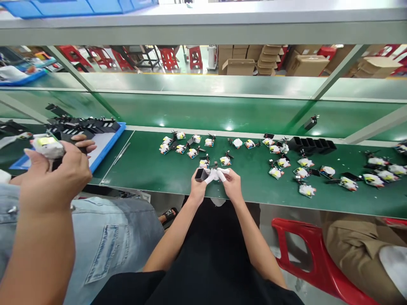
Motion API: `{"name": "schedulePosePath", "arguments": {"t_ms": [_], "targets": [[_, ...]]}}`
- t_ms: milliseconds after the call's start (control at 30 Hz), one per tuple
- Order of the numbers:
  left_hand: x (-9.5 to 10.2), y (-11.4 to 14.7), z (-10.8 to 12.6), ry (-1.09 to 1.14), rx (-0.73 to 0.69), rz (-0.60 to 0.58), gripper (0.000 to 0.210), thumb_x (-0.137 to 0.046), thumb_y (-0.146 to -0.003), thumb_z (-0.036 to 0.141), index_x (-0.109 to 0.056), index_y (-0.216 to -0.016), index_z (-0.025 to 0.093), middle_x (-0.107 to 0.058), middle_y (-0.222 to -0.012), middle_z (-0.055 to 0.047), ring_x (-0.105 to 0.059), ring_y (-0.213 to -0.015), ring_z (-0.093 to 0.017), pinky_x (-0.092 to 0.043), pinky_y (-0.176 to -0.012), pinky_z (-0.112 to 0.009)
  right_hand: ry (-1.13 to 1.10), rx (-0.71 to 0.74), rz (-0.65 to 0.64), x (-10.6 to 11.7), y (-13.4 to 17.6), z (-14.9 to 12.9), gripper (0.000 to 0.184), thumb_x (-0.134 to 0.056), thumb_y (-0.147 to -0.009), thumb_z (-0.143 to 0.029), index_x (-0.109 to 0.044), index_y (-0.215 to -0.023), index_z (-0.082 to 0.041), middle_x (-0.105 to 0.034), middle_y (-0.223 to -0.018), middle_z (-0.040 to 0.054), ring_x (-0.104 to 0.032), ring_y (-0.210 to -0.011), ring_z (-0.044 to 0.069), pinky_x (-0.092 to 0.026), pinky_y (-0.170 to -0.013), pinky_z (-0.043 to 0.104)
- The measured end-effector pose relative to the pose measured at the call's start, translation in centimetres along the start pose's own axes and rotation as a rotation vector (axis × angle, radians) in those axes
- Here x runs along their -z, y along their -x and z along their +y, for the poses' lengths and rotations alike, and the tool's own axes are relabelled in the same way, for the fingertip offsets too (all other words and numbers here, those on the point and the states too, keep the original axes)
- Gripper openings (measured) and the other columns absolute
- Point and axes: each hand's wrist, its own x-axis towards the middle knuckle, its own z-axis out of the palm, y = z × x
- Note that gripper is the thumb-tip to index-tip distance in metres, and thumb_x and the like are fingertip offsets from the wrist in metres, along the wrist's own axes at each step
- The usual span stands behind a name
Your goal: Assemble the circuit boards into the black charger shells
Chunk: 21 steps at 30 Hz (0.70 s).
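Over a green workbench (146, 171), the left hand (199, 186) holds an open-ended black rectangular case (200, 175); the right hand (233, 183), fingertips covered in white, meets it at a small whitish part, its details unclear. Circuit boards with white-wrapped bundles (225, 161) lie scattered beyond. Leftward, a co-worker's hand (68, 169) grips another bundle (49, 146) near a blue tray (116, 142) of black cases (84, 125).

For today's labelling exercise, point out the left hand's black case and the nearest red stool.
Black case (201, 174): head view, its open end.
Nearest red stool (326, 271): head view, right of its gap.
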Motion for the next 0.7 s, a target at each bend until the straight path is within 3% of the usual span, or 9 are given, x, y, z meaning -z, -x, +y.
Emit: {"name": "schedulePosePath", "arguments": {"t_ms": [233, 400, 600, 700], "targets": [[0.1, 0.9, 0.6, 0.009, 0.014, -0.056, 0.054, -0.110, -0.059, 0.031, -0.076, -0.098, 0.018, -0.079, -0.098, -0.001, -0.075, -0.092, -0.015, -0.063, -0.094, -0.030, 0.036, 0.051, 0.038, 0.0, 0.3, 0.0, 0.043, -0.085, -0.088, -0.062, -0.087, -0.098, -0.020, -0.056, -0.088, -0.0004, -0.057, -0.077, 0.016, -0.055, -0.068, 0.032], [0.3, 1.1, 0.6, 0.007, 0.035, -0.061, 0.051, -0.111, -0.053, 0.025, -0.076, -0.090, 0.017, -0.077, -0.091, 0.000, -0.072, -0.087, -0.015, -0.063, -0.091, -0.030, 0.074, 0.053, 0.026, 0.0, 0.3, 0.1, 0.046, -0.085, -0.086, -0.065, -0.083, -0.090, -0.019, -0.057, -0.089, -0.0001, -0.056, -0.074, 0.015, -0.054, -0.065, 0.031], [0.5, 1.2, 1.1, 0.077, 0.075, -0.050, 0.054, -0.110, -0.057, 0.032, -0.076, -0.096, 0.018, -0.081, -0.098, -0.003, -0.077, -0.092, -0.019, -0.067, -0.093, -0.036, 0.183, 0.105, 0.025, 0.2, 0.8, -0.6, 0.047, -0.075, -0.094, -0.057, -0.061, -0.066, -0.022, -0.052, -0.083, -0.0010, -0.048, -0.076, 0.016, -0.046, -0.070, 0.031], [0.5, 1.3, 1.1, 0.110, 0.083, -0.043, 0.055, -0.110, -0.059, 0.033, -0.077, -0.101, 0.019, -0.082, -0.101, -0.005, -0.079, -0.095, -0.021, -0.068, -0.092, -0.037, 0.231, 0.112, -0.026, 0.2, 1.0, -0.9, 0.036, -0.077, -0.091, -0.053, -0.066, -0.076, -0.023, -0.052, -0.080, -0.0027, -0.046, -0.073, 0.015, -0.042, -0.068, 0.031]]}}
